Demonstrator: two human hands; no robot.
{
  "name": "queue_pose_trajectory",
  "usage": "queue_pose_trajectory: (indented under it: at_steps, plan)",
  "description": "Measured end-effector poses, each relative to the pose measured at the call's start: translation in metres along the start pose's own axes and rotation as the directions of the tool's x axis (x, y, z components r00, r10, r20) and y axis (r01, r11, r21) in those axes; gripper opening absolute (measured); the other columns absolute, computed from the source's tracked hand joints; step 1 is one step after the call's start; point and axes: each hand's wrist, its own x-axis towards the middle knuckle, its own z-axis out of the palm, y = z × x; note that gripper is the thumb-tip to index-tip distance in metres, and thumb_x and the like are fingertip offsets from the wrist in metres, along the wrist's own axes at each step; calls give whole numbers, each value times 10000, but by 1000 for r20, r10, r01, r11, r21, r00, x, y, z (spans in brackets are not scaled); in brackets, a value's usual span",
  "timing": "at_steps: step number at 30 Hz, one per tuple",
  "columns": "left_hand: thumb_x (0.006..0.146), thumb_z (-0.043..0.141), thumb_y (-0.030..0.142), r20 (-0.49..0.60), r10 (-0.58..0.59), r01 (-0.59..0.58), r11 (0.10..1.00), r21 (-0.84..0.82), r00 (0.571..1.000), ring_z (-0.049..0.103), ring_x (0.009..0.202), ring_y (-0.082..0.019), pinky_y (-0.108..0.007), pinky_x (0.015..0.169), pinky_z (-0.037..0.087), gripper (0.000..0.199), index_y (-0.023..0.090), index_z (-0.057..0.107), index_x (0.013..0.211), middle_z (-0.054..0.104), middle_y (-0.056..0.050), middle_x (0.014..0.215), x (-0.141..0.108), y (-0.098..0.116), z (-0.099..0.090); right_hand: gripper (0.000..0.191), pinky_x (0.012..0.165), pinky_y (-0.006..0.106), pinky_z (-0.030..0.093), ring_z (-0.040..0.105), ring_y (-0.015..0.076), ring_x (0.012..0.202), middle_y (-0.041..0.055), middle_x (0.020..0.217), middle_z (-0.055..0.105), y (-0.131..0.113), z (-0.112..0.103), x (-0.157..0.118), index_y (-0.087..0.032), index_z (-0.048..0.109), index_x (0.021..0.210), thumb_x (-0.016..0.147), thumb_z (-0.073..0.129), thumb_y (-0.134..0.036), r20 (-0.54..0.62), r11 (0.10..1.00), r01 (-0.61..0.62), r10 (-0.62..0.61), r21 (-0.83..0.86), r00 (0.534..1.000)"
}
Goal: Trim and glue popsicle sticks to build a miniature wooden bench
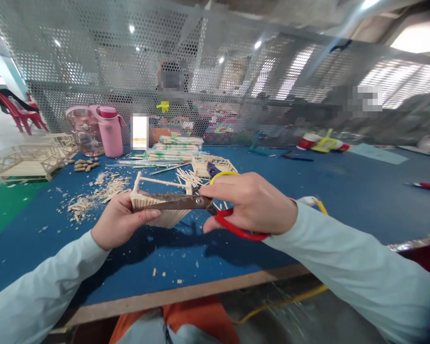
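My left hand (120,217) is closed on a small model made of thin wooden sticks (168,218), its row of stick ends facing me and a rail frame standing on top. In my right hand (252,198) is a pair of scissors (195,202) with red and yellow handles, fingers through the loops. The dark blades point left and lie along the near edge of the stick model, close to my left thumb. From this angle I cannot tell whether a stick lies between the blades.
Wood offcuts (93,196) litter the blue tabletop (215,258). Behind are another stick model (218,165), loose sticks (189,177), packaged sticks (175,150) and a pink bottle (109,131). Finished-looking stick models (28,162) stand at left. A perforated metal screen (111,62) rises behind.
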Motion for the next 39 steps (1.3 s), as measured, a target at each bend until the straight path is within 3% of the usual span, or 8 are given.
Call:
queue_pose_trajectory:
  at_steps: [7, 13, 19, 29, 35, 39]
  plan:
    - [660, 679, 140, 34, 97, -97, 995, -1, 995, 583, 546, -103, -182, 511, 482, 40, 167, 701, 640, 675, 1, 616, 0, 1, 3, 493, 536, 247, 391, 609, 162, 635, 62, 689, 663, 5, 2, -3, -144, 648, 885, 761, 496, -597, -41, 985, 101, -108, -139, 993]
    - [648, 692, 152, 8, 127, -128, 987, 95, 992, 616, 586, -128, -211, 567, 507, 33, 163, 714, 671, 699, -14, 644, 1, 0, 1, 551, 540, 253, 373, 577, 163, 641, 63, 694, 626, -1, -5, 3, -132, 638, 884, 752, 464, -638, 13, 983, 67, -66, -171, 998]
    - [663, 683, 167, 7, 125, -125, 989, 78, 992, 655, 694, -161, -244, 650, 525, 88, 170, 723, 740, 730, -34, 751, 0, -2, 2, 547, 544, 250, 353, 548, 157, 639, 57, 686, 604, -4, -6, 7, -145, 633, 886, 761, 447, -643, 16, 982, 49, -47, -183, 999]
    - [651, 680, 172, 2, 79, -79, 995, 63, 997, 548, 520, -94, -178, 501, 462, 42, 148, 676, 617, 645, 3, 570, -2, -2, 6, 511, 529, 263, 352, 581, 162, 620, 45, 670, 643, 1, -1, -1, -158, 646, 878, 753, 481, -625, -16, 967, 108, -114, -231, 993]
    - [655, 674, 173, 4, 77, -77, 996, 53, 997, 561, 538, -101, -186, 519, 472, 47, 141, 681, 621, 657, -6, 588, -3, -1, 8, 495, 497, 263, 327, 573, 152, 582, 38, 636, 636, 4, 1, -1, -155, 656, 816, 764, 476, -613, -37, 957, 122, -136, -264, 990]
    - [637, 687, 180, 5, 66, -66, 996, 61, 998, 606, 584, -134, -219, 557, 498, 45, 146, 702, 661, 698, -25, 644, -2, 0, 8, 526, 517, 260, 321, 549, 151, 610, 50, 670, 620, -1, -4, 5, -163, 653, 865, 781, 428, -631, 11, 956, 101, -102, -274, 995]
